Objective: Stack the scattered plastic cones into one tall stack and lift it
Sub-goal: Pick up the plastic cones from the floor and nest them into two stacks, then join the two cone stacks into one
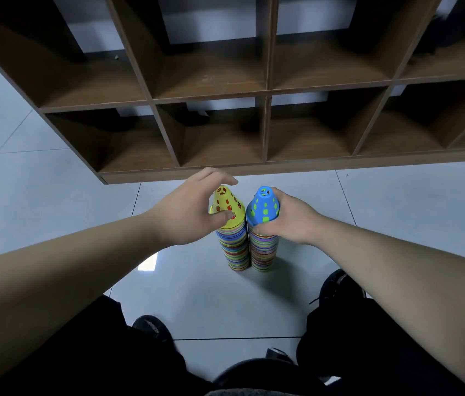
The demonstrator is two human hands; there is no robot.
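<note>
Two tall stacks of plastic cones stand upright on the grey tiled floor (54, 195), side by side and touching along their lengths. The left stack (234, 250) is topped by a yellow cone (227, 201), the right stack (264, 252) by a blue cone (264, 208). The left hand (188, 212) cups the yellow cone from the left; its thumb presses the near side just above the rim, and its fingers (217, 178) arch over the far side beside the tip. The right hand (291, 221) grips the blue cone from the right, thumb tucked under its near rim, the other fingers wrapped behind it and mostly hidden. Just beyond the stacks runs the bottom edge of a brown wooden shelf unit (265, 95) of open cubbies, close behind the left hand's fingertips. Open floor spreads to the left and right of the stacks and towards the person. On the near side, the person's dark shoes, left (151, 327) and right (337, 284), stand well apart from the stacks, with bare tile between them.
</note>
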